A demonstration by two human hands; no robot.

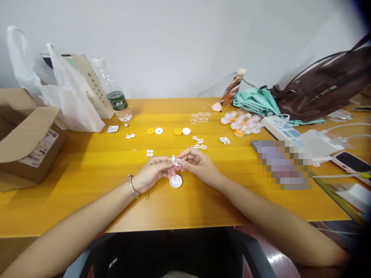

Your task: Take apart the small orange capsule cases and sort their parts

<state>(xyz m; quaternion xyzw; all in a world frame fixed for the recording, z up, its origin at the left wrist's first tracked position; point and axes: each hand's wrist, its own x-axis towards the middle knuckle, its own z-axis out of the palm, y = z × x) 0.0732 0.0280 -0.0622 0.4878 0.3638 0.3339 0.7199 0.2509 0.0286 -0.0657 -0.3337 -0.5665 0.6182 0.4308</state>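
Note:
My left hand (159, 168) and my right hand (194, 162) meet over the middle of the table. The left fingertips pinch a small white round plastic part (173, 159). Pressed against its right side, a small white plastic piece (179, 162) sits between my right thumb and fingers; its exact shape is too small to make out. Just below the hands, a white round shallow cap (176, 181) lies on the wooden table (203, 208). Beyond them lie several small white discs (150, 153) and white openwork pieces (199, 146).
Yellow and white round caps (182, 131) lie farther back, near clear rings (200, 117) and clear-topped assembled pieces (241, 122). A cardboard box (29, 143) and water bottle (117, 98) stand left. At right are a phone (281, 164), a power strip (282, 129) and a brown bag (321, 87).

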